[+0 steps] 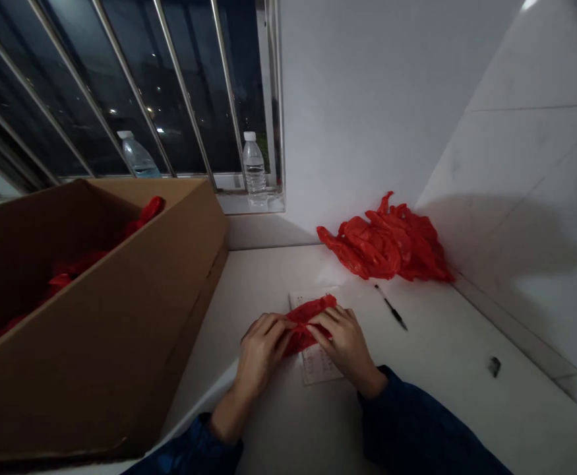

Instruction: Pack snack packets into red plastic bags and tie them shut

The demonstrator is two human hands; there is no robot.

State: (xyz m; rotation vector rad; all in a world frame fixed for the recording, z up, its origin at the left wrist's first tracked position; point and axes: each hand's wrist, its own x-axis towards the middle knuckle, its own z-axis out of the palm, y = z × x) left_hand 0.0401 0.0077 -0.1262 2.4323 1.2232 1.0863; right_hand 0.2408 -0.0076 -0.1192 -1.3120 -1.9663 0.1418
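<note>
Your left hand (262, 344) and right hand (343, 338) pinch the red plastic bag (309, 310) over the printed paper (320, 369); you're apparently gathering its middle, so the next move calls for steady grips.

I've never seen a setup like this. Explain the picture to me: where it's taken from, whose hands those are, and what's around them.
There is no machine: one camera, worn on a person's head, looks forward and down at their own bare hands. The left hand and right hand pinch a piece of red plastic above a sheet of paper on the white tabletop. Farther back lies a red heap, with a black pen in front. On the left stands an open cardboard box with more red material inside.
</note>
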